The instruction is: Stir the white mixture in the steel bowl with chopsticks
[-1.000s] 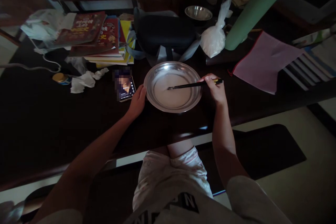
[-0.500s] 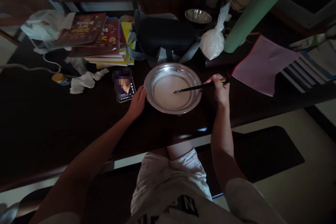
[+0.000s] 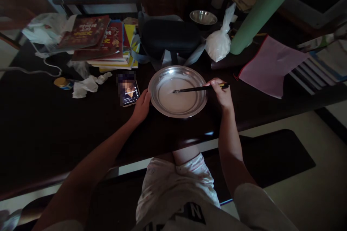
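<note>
Dim light on the dark table [image 3: 89, 126]; the metal bowl [image 3: 179, 114] sat near its front edge, pale liquid [image 3: 176, 103] covering the bottom. Left hand [image 3: 142, 105] gripped the bowl's left side, probably to steady it, while the right hand [image 3: 221, 92] had fingers closed round chopsticks [image 3: 192, 88], tips at the liquid. Behind, a plastic bag [image 3: 228, 16] held white stuff [image 3: 217, 51], likely twisted up against spills.
</note>
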The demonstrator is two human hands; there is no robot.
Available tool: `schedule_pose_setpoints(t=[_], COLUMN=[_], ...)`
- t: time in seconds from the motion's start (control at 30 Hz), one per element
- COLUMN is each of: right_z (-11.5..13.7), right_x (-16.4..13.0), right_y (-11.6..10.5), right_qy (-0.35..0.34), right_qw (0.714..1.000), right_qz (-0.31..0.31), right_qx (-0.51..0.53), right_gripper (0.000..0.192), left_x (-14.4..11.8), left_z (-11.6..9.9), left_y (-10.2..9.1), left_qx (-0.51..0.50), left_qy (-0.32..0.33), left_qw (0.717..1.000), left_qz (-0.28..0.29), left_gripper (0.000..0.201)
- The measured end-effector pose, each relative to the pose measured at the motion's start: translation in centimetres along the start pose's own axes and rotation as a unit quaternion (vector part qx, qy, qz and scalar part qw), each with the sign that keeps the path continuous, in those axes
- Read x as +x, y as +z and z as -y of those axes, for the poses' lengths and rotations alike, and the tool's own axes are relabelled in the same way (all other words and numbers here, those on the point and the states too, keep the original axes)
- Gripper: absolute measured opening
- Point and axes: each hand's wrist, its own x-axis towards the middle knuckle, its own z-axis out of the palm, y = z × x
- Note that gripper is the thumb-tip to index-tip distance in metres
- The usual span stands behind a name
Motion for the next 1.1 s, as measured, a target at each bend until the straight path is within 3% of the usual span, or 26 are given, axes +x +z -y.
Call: schedule_pose_setpoints(t=[0.13, 0.3, 0.47, 0.63, 0.77, 0.93, 1.1], right_z=[-0.12, 0.16, -0.03, -0.25, -0.06, 0.09, -0.05], right_x=[0.00, -0.10, 0.01, 0.04, 0.08, 0.09, 0.14], right_y=[-0.06, 0.14, -0.02, 0.03, 0.06, 0.23, 0.09], right_qy=[-0.002, 0.006, -0.007, -0.003, 0.005, 0.006, 0.005], right_qw=[0.998, 1.000, 0.998, 1.000, 0.998, 1.000, 0.997], right_qz=[-0.067, 0.014, -0.056, 0.011, -0.056, 0.014, -0.063], right_qx=[0.021, 0.006, 0.021, 0.017, 0.020, 0.016, 0.034], right_gripper=[0.050, 0.051, 0.051, 0.051, 0.054, 0.054, 0.054], left_x=[0.00, 0.01, 0.02, -0.05, -0.02, 0.09, 0.02], left_z=[-0.08, -0.07, 0.00, -0.06, -0.12, -0.26, -0.36], left_y=[-0.04, -0.07, -0.07, -0.09, -0.10, -0.08, -0.09], left_qx=[-0.004, -0.003, -0.005, 0.000, 0.000, 0.000, -0.009], left_qy=[0.001, 0.011, 0.003, -0.015, -0.015, -0.011, -0.026], left_qw=[1.000, 1.000, 1.000, 1.000, 1.000, 1.000, 0.999], left_qz=[0.009, 0.004, 0.010, 0.014, 0.009, 0.011, 0.015], left_gripper=[0.063, 0.058, 0.064, 0.074, 0.069, 0.070, 0.072])
